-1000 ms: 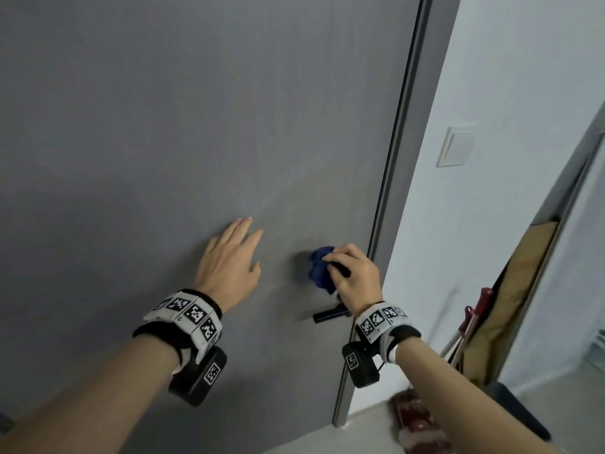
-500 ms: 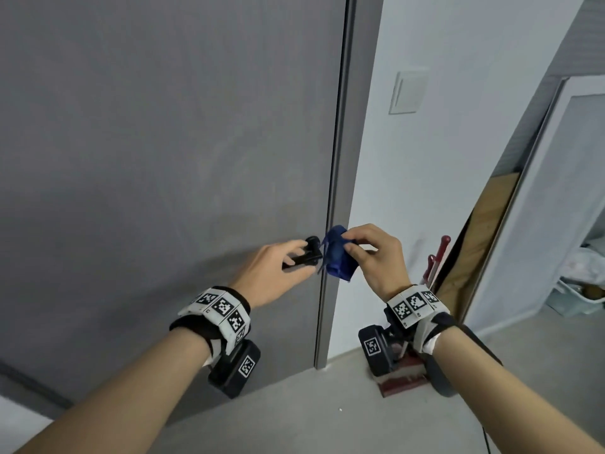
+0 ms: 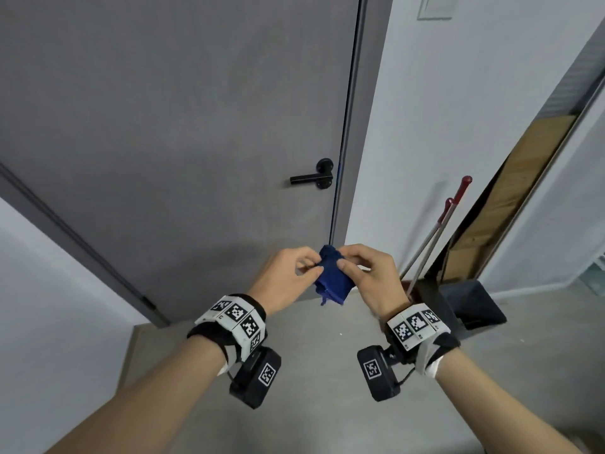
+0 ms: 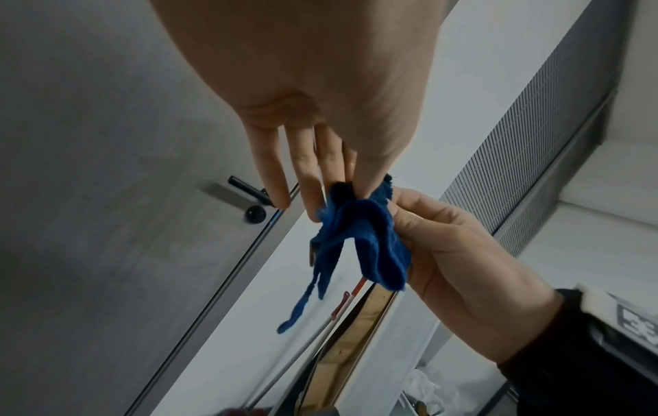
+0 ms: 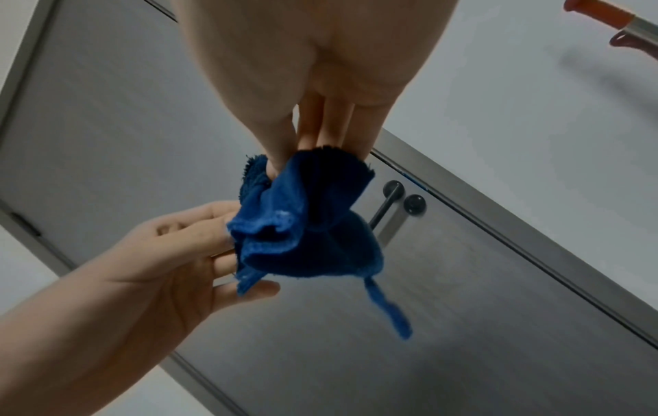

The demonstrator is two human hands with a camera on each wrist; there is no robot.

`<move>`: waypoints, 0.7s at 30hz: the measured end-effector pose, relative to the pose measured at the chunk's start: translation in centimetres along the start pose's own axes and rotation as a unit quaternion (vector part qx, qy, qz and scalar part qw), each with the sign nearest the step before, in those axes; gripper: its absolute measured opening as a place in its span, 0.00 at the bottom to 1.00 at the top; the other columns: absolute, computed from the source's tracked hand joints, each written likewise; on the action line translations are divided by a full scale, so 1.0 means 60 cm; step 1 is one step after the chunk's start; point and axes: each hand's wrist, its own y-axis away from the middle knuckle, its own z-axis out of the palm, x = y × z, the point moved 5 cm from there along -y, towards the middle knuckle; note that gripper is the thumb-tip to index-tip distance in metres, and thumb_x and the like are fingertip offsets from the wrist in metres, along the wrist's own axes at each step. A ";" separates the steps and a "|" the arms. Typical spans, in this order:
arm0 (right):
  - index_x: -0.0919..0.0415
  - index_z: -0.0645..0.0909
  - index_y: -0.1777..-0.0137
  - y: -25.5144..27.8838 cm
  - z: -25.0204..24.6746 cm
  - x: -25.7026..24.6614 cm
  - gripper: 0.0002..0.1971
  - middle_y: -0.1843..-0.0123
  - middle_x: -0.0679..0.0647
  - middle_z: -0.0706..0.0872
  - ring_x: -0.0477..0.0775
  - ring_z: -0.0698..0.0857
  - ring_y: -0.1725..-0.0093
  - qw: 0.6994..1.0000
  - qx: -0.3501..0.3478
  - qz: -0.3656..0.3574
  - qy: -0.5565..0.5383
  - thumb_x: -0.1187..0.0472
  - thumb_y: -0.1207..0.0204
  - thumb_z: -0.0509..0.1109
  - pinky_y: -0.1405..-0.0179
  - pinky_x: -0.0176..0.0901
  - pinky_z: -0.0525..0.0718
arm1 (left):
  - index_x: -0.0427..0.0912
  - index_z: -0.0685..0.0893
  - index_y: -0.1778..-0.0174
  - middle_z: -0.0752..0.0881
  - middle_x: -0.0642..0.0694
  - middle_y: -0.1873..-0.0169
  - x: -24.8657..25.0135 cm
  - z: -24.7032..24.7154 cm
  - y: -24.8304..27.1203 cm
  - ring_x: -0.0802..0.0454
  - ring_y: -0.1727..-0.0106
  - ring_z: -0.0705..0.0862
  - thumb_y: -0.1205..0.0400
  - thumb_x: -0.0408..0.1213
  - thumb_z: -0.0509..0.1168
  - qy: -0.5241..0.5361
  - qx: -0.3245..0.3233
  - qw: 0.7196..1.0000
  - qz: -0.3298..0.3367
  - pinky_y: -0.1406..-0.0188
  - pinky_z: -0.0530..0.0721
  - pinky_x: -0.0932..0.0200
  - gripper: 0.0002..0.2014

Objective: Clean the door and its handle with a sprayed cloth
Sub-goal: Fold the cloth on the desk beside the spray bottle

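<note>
Right now I am holding the blue cloth [image 3: 333, 278] between both hands, away from the door [image 3: 183, 126]: my left hand [image 3: 288, 278] is pinching one edge, my right hand [image 3: 368, 276] is gripping the other. To do this well, I should be refolding it so a fresh face is turning outward before going back to the handle [image 3: 311, 179]. Only the wrist views are showing the loose strip [image 5: 389, 312] dangling underneath and the open folds.
</note>
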 end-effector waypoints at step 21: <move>0.44 0.82 0.53 0.743 -0.259 0.123 0.07 0.58 0.42 0.88 0.42 0.84 0.56 0.956 0.130 0.182 0.193 0.57 0.15 0.65 0.51 0.39 0.79 | 0.45 0.85 0.53 0.89 0.52 0.63 0.131 0.500 0.366 0.60 0.60 0.85 0.15 0.35 0.68 0.002 -0.398 0.910 0.119 0.55 0.81 0.66 0.02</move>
